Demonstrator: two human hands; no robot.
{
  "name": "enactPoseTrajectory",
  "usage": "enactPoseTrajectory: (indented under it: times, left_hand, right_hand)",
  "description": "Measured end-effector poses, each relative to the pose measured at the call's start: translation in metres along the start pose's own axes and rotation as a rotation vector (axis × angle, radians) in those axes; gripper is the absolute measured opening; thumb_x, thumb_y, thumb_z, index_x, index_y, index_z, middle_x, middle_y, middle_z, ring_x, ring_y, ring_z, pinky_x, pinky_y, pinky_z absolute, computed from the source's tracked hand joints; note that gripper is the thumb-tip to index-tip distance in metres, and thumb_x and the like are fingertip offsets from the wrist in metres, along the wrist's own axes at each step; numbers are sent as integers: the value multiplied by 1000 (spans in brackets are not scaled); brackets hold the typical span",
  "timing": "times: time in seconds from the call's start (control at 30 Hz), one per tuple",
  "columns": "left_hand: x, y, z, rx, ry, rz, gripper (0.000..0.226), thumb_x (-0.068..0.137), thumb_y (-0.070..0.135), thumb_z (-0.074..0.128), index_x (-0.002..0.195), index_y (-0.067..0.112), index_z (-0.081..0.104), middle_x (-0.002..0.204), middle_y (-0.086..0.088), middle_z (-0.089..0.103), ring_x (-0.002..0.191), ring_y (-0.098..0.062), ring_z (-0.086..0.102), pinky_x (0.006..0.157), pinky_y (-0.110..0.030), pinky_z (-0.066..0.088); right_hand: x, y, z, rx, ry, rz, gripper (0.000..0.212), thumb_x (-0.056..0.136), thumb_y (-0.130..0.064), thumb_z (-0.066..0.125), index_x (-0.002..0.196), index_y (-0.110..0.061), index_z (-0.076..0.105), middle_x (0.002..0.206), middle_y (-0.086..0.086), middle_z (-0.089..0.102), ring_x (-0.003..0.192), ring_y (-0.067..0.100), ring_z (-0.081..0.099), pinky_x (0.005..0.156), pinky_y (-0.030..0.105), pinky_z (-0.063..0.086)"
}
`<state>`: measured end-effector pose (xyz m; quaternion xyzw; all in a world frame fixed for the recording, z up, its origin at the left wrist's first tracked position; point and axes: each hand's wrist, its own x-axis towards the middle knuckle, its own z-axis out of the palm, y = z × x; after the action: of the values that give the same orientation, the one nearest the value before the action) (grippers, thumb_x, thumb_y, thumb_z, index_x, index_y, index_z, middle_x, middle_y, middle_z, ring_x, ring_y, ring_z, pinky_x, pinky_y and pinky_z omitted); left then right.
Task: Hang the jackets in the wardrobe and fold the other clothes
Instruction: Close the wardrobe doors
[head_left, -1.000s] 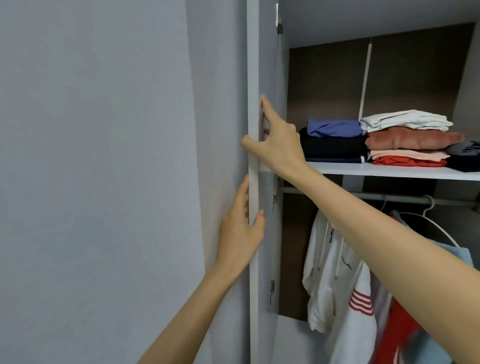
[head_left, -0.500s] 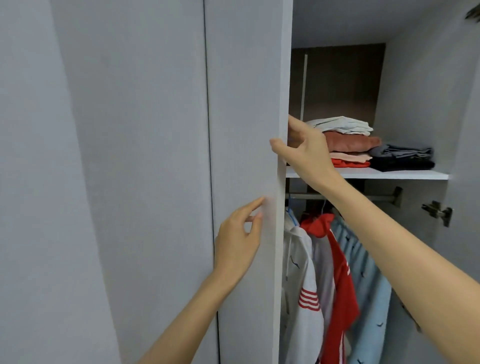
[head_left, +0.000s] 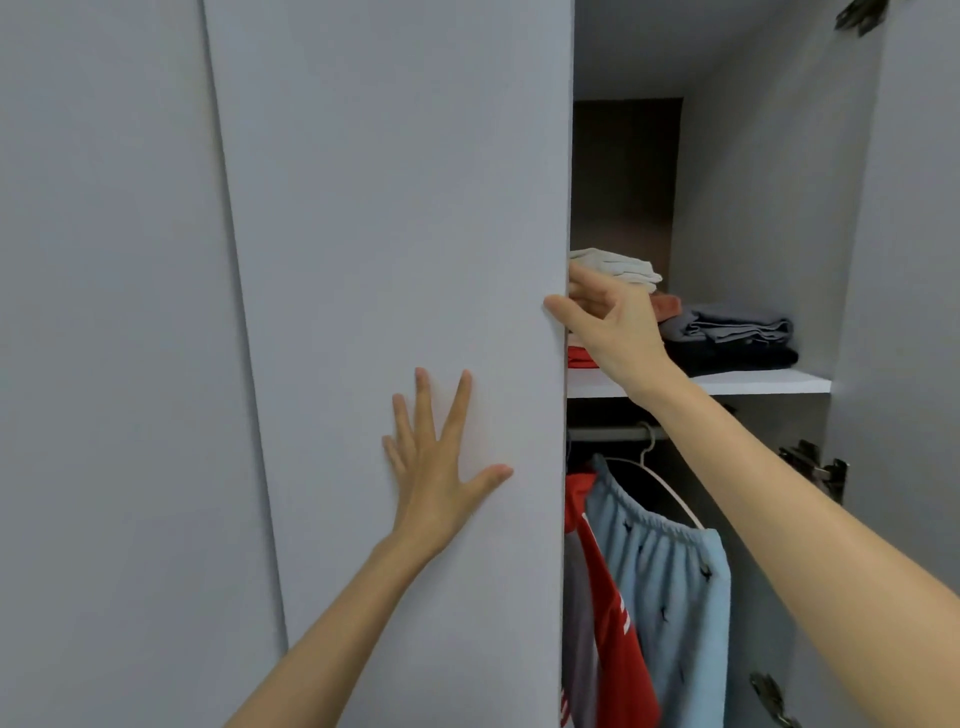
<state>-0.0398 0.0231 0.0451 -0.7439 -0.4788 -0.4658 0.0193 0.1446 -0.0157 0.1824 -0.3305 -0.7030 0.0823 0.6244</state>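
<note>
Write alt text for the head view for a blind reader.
A person's left hand presses flat on a grey wardrobe door while the right hand grips its edge. Inside, folded clothes sit on a shelf above hanging garments.

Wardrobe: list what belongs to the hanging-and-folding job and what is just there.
Job: wardrobe door, left hand pressing it, right hand gripping its edge, hanging clothes, folded clothes, shelf, rail.
Just there: door hinges, adjoining panel.

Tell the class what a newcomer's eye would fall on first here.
The left hand lies flat, fingers spread, on the grey wardrobe door, whose edge the right hand grips. Right of it, folded clothes sit on a white shelf above a hanging light blue garment.
</note>
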Motion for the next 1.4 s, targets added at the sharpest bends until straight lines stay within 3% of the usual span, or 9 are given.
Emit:
enactPoseTrajectory:
  times: [0.2, 0.37, 0.5, 0.6, 0.73, 0.8, 0.97, 1.17, 1.4]
  left_hand:
    - [33, -3, 41, 72, 71, -46, 106, 75, 61, 66, 141, 55, -17, 150, 13, -38, 138, -23, -36, 107, -62, -8]
    - [49, -3, 59, 147, 88, -102, 105, 76, 62, 64, 143, 51, -16, 149, 11, -40, 137, -26, -36, 107, -66, -6]
    - [59, -6, 71, 171, 110, -130, 104, 77, 63, 62, 144, 50, -15, 150, 11, -39, 138, -27, -36, 107, -67, -6]
    - [65, -7, 77, 194, 124, -139, 104, 77, 64, 62, 143, 50, -17, 151, 9, -38, 139, -28, -34, 106, -67, -7]
    - [67, -6, 78, 222, 114, -150, 104, 78, 62, 63, 143, 50, -18, 151, 8, -37, 140, -31, -31, 106, -68, -5]
    - [67, -4, 75, 240, 107, -154, 102, 80, 61, 62, 143, 50, -18, 152, 8, -34, 141, -31, -28, 108, -67, -2]
    - [58, 5, 54, 143, 115, -149, 84, 89, 48, 59, 149, 43, 1, 160, 6, -4, 146, -25, -4, 116, -57, 7]
    - [36, 32, 18, 38, 114, -67, 60, 96, 37, 50, 149, 30, 24, 156, 4, 21, 141, -20, 26, 114, -43, 26]
    - [-7, 69, -35, -99, 56, -27, 56, 97, 31, 50, 148, 29, 28, 150, 1, 35, 136, -18, 36, 108, -36, 35]
  right_hand:
    - [31, 50, -9, -12, 6, 31, 38, 90, -10, 63, 128, -13, 60, 105, -5, 72, 95, 3, 68, 83, 19, 53]
    - [51, 80, -9, 0, 28, 103, 40, 88, -13, 66, 128, -13, 61, 105, -1, 73, 99, 12, 68, 95, 38, 52]
    - [62, 97, -5, 2, 35, 121, 38, 89, -13, 65, 127, -14, 62, 106, 0, 73, 102, 14, 67, 97, 41, 51]
    - [66, 103, -2, -7, 48, 114, 37, 91, -13, 63, 127, -15, 62, 106, -4, 73, 100, 7, 67, 95, 34, 52]
    - [68, 104, 2, -53, 58, 110, 35, 91, -13, 60, 126, -19, 63, 101, -12, 71, 87, -7, 64, 81, 12, 51]
    - [69, 101, 3, -85, 51, 119, 34, 91, -13, 59, 125, -18, 64, 104, -10, 70, 87, -6, 63, 79, 9, 50]
    - [57, 86, -2, -137, 154, 114, 25, 88, -10, 62, 112, -15, 65, 104, -7, 67, 86, -4, 58, 73, -2, 42]
    - [23, 49, -17, -255, 76, 99, 25, 90, -11, 61, 115, -14, 64, 106, -9, 64, 85, -2, 55, 69, -5, 37]
    - [-32, -21, -35, -333, 59, 95, 26, 92, -15, 59, 118, -15, 64, 112, -9, 64, 96, 3, 57, 72, 1, 41]
